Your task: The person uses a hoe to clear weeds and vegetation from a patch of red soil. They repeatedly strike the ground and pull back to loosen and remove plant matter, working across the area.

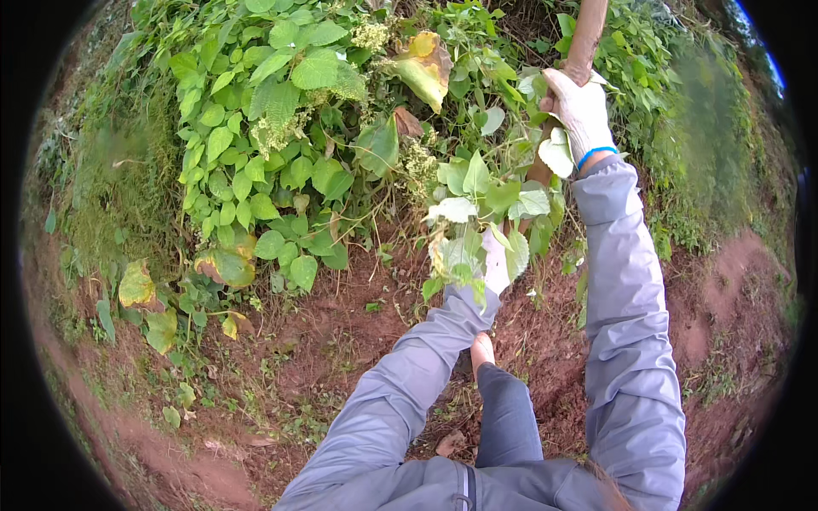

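My right hand point(580, 110), in a pale work glove with a blue cuff edge, is closed around a brown wooden pole point(586, 39). The pole slants from the top edge down behind foliage, and its far ends cannot be seen. Lower down, my left hand point(496, 259), also in a pale glove, is beside the pole's lower stretch. Leaves hide its fingers, so its grip cannot be made out. Leafy stems point(489, 191) with pale undersides hang over the pole and my left hand. One leaf point(556, 152) lies against the right glove's wrist.
Dense green vines point(275, 128) cover the bank ahead, with large yellowing leaves point(422, 70) among them. Reddish soil point(332, 313) with dry stems slopes below. My trouser leg point(508, 415) is between my arms. A dry brown leaf point(451, 442) lies beside it.
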Action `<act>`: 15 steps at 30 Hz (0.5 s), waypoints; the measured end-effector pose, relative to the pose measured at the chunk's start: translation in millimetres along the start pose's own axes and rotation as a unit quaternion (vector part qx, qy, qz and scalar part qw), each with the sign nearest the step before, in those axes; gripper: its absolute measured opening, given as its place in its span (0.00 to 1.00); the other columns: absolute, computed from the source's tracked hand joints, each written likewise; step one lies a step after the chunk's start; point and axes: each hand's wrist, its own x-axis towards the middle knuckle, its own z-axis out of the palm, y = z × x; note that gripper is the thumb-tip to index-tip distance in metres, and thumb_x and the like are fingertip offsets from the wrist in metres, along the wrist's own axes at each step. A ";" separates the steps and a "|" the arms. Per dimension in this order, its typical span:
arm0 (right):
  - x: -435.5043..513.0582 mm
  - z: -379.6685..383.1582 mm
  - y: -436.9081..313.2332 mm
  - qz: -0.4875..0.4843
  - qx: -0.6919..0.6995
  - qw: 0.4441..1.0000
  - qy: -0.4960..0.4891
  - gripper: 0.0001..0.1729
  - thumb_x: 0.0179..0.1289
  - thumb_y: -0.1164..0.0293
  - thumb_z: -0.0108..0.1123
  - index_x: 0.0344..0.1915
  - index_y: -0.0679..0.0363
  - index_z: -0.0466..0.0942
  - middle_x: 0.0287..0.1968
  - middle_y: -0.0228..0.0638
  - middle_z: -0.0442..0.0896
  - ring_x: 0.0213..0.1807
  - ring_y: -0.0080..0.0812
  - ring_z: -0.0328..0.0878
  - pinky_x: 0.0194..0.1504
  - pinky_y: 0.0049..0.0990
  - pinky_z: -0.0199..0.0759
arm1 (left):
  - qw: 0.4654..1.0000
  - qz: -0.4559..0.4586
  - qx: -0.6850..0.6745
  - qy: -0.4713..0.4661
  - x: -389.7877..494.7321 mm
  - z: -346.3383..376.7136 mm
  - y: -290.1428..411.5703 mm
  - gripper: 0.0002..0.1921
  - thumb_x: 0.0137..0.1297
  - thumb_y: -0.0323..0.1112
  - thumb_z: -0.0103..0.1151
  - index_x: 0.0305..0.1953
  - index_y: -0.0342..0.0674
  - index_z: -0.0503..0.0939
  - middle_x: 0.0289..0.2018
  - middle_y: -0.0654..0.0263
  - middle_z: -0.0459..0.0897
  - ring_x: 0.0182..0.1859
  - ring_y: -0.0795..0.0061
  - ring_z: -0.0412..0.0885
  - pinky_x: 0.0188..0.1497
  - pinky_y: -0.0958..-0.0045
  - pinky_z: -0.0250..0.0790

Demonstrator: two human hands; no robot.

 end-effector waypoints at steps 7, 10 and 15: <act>149.5 33.7 85.3 -0.131 -0.242 0.961 0.012 0.20 0.53 0.62 0.61 0.38 0.68 0.77 0.32 0.53 0.83 0.33 0.48 0.83 0.39 0.37 0.75 | 0.983 -0.103 0.022 -0.151 115.0 28.7 -55.0 0.22 0.61 0.39 0.65 0.54 0.35 0.77 0.41 0.52 0.86 0.42 0.52 0.83 0.43 0.56 0.75; 107.2 56.5 167.3 -0.019 -0.254 0.967 -0.006 0.27 0.52 0.61 0.62 0.47 0.68 0.69 0.42 0.57 0.83 0.44 0.53 0.82 0.46 0.39 0.75 | 0.940 -0.289 -0.026 -0.180 63.6 28.0 -90.5 0.21 0.52 0.47 0.72 0.39 0.34 0.83 0.29 0.53 0.85 0.33 0.60 0.83 0.40 0.61 0.74; -70.9 61.8 303.0 0.264 -0.027 0.963 -0.055 0.20 0.51 0.74 0.66 0.44 0.66 0.71 0.34 0.39 0.78 0.28 0.35 0.79 0.31 0.32 0.76 | 0.919 -0.213 0.293 -0.158 -132.9 -13.3 -150.0 0.20 0.57 0.51 0.64 0.38 0.38 0.84 0.30 0.57 0.86 0.33 0.57 0.84 0.39 0.58 0.75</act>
